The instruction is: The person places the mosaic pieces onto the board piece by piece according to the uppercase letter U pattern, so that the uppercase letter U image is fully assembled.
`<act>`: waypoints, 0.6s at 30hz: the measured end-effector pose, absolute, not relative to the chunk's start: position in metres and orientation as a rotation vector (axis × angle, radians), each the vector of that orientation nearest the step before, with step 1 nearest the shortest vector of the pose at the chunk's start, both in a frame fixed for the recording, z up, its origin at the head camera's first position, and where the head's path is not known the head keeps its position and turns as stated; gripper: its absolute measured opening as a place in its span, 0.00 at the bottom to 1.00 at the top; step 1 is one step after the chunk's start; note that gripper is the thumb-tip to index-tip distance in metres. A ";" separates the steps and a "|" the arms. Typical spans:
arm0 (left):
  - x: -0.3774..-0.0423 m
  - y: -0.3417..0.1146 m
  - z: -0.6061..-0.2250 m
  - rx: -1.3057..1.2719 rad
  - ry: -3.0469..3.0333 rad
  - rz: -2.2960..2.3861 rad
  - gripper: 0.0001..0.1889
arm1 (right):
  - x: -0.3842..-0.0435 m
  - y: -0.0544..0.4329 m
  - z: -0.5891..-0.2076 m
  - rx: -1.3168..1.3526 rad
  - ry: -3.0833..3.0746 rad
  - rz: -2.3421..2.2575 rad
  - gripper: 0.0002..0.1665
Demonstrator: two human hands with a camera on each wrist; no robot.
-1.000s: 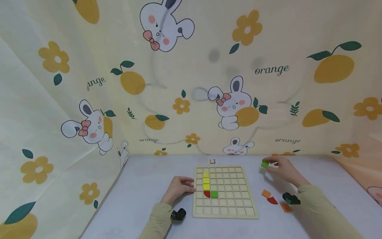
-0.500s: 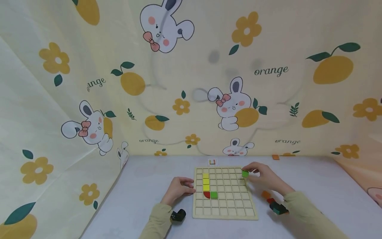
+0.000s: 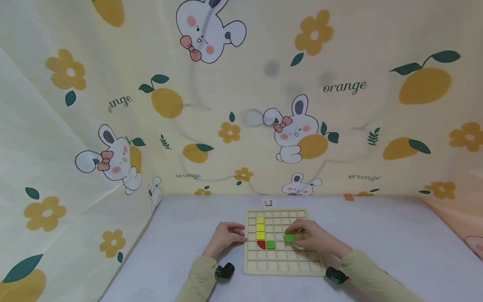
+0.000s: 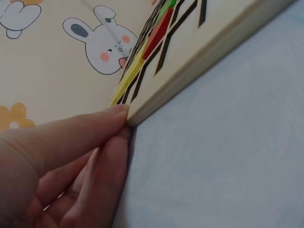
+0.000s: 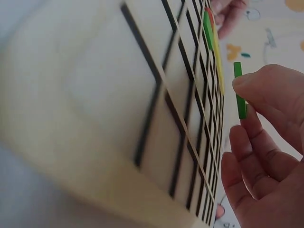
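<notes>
Moved leftward over the board (image 3: 282, 256): one thin, flat, straight-edged green tile (image 3: 289, 238).

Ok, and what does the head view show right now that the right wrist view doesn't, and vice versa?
Only the head view shows the small pattern card behind the board and the orange piece at the far edge of the table. Only the right wrist view clearly shows a gap between the held green piece and the board. Both show the right hand pinching that piece, the left hand, the yellow pieces and the red piece.
</notes>
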State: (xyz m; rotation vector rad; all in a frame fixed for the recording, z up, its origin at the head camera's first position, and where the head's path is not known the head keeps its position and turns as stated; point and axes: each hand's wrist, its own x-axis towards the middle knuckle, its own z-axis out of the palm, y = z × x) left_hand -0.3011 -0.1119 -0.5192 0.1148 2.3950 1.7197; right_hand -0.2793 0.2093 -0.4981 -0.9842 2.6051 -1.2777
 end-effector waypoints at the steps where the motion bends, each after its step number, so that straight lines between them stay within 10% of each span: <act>1: -0.301 -0.112 -0.519 0.118 2.397 1.719 0.22 | -0.279 0.207 -0.499 -0.998 2.597 -1.276 0.18; 18: -0.304 -0.114 -0.519 0.120 2.370 1.729 0.22 | -0.276 0.182 -0.506 -1.056 2.550 -1.212 0.15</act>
